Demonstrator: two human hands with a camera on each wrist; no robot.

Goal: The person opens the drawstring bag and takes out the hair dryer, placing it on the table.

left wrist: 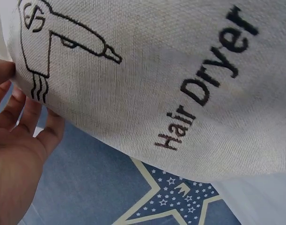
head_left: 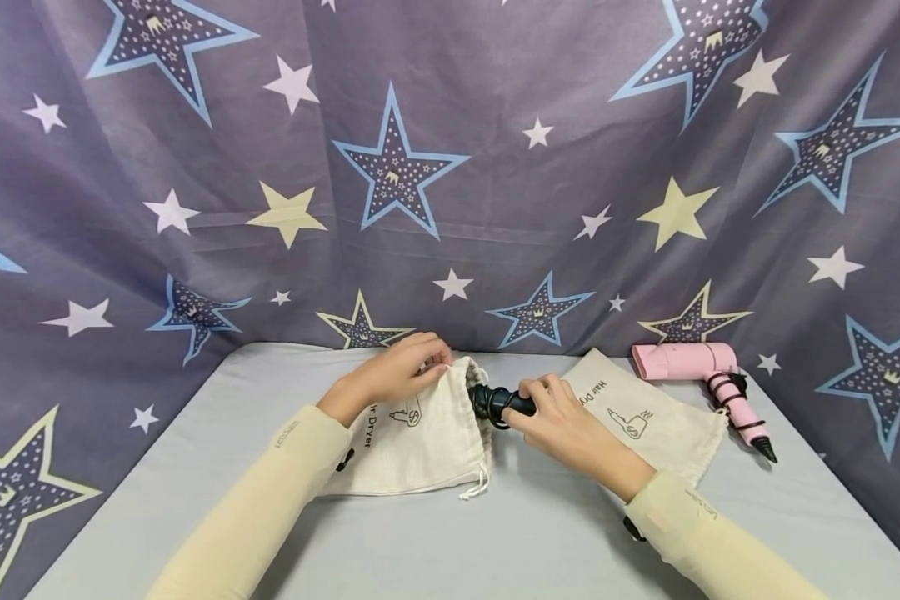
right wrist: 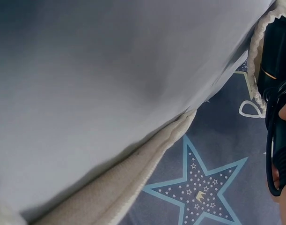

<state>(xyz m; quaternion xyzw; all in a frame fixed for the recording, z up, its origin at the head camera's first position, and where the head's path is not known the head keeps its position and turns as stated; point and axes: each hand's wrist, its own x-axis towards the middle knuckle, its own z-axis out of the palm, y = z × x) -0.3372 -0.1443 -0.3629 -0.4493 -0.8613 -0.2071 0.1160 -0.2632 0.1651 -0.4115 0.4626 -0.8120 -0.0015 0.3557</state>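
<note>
A cream cloth drawstring bag [head_left: 435, 450] printed "Hair Dryer" lies on the table with its mouth facing right. My left hand [head_left: 401, 367] pinches the upper edge of that bag near the mouth; the left wrist view shows thumb and fingers at the cloth [left wrist: 133, 89]. My right hand [head_left: 562, 421] grips a black hair dryer [head_left: 483, 402] by its handle, around which the cord [right wrist: 270, 154] is wound. The dryer's front part is inside the bag's mouth and mostly hidden there. The bag's gathered rim [right wrist: 255, 56] surrounds the dryer's body in the right wrist view.
Behind my right hand lies a second printed cloth bag [head_left: 667, 425], flat on the grey-white table [head_left: 540, 533]. A pink hair dryer [head_left: 682, 361] with its cord wrapped round the handle rests at the back right. A purple star-patterned curtain [head_left: 495, 225] stands along the table's back and sides.
</note>
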